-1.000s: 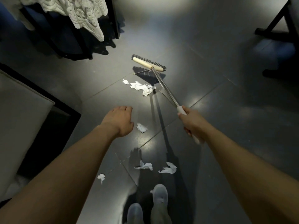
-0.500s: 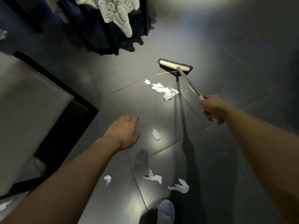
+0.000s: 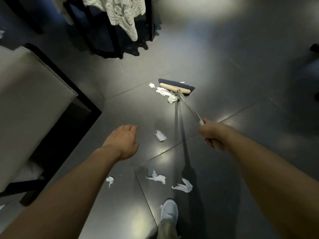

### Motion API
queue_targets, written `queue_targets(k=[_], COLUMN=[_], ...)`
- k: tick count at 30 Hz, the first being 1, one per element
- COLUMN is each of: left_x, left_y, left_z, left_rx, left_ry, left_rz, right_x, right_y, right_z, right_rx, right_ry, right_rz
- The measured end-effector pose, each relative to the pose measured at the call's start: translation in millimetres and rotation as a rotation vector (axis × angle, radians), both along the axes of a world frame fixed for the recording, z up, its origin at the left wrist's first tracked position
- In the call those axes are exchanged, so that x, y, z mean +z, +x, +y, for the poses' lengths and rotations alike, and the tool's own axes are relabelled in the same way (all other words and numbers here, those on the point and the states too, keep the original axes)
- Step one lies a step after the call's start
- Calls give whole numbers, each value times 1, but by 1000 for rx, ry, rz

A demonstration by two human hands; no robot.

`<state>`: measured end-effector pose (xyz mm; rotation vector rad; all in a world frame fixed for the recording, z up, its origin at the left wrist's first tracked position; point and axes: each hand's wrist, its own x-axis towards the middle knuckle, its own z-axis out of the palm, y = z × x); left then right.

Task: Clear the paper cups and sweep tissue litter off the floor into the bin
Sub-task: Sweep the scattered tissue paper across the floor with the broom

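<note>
My right hand (image 3: pixel 214 135) grips the white end of a broom handle (image 3: pixel 189 106). The broom head (image 3: pixel 176 87), wooden with dark bristles, rests on the dark tiled floor against a clump of white tissue (image 3: pixel 165 94). A single tissue scrap (image 3: pixel 160 135) lies between my hands. Three more scraps lie nearer my feet: a small tissue bit (image 3: pixel 110 180), a torn tissue strip (image 3: pixel 158 177) and a crumpled tissue piece (image 3: pixel 183 186). My left hand (image 3: pixel 123 142) hovers over the floor, fingers relaxed and holding nothing. No cups or bin are in view.
A grey cushioned seat (image 3: pixel 29 104) with a dark frame fills the left side. A black-legged table (image 3: pixel 110 44) draped with white lace cloth (image 3: pixel 124 16) stands at the top. Dark furniture feet (image 3: pixel 315 49) sit at the right edge. My shoe (image 3: pixel 169 213) is at the bottom.
The broom head has been pulled toward me and now touches the tissue clump that lay in front of it. My right hand drew back. The view shifted as I stepped.
</note>
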<state>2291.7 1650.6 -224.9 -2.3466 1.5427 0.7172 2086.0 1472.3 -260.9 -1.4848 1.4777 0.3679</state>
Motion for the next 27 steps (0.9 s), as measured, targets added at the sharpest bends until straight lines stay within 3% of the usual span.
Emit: queue_targets(k=[6,13,19,27], left_x=[19,30,32,20], left_y=[-51,-98,-101,-71], left_z=[78,131,116,58], left_rx=[-11,7,51,127], left_ry=[-23,-38,-70,-59], left_rz=[16,54,61,31], right_x=[15,36,42,26], right_y=[-74,-138,-129,-67], right_z=[112,189,153,43], right_rx=[-108,-123,-113,-71], right_ry=[24,-139,-162,-184], right_rz=[-72,-182,-213,-222])
